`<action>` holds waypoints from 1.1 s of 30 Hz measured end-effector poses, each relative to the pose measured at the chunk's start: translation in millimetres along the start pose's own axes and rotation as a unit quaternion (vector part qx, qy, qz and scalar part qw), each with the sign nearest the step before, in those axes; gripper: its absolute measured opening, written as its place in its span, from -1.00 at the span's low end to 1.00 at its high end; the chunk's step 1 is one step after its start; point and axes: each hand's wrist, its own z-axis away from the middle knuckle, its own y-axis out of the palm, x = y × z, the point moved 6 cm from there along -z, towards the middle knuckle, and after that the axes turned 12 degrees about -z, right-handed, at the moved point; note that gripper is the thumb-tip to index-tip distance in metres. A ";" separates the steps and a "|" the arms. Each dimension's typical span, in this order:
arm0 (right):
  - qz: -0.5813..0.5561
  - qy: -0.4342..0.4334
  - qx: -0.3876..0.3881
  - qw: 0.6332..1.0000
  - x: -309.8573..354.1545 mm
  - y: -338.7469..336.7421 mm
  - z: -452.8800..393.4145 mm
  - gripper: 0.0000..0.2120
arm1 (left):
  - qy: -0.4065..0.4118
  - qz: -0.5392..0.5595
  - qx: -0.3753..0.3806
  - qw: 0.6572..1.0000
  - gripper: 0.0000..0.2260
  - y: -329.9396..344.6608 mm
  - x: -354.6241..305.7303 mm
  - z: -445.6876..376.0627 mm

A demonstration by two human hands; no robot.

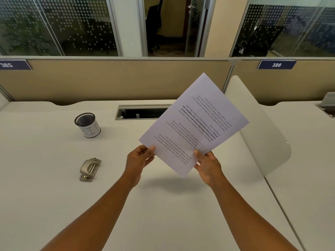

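Note:
A white printed sheet of paper [194, 124] is held up above the white desk [54, 196], tilted, with its text upside down to me. My left hand [139, 160] pinches its lower left corner, thumb on the front. On the lower right edge, my right hand [208, 166] pinches the sheet the same way. The paper casts a shadow on the desk beneath it.
A metal hole punch [90, 169] lies on the desk to the left. Behind it stands a black mesh cup [88, 125] wrapped in white paper. A cable slot [141, 112] opens at the back. A white curved divider [257, 134] rises on the right; tan partitions behind.

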 end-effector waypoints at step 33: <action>0.276 -0.087 -0.059 0.955 19.3 -40.1 -1.4 -0.72 | 0.044 -0.150 -0.037 0.987 -0.75 -33.6 -0.1 -7.1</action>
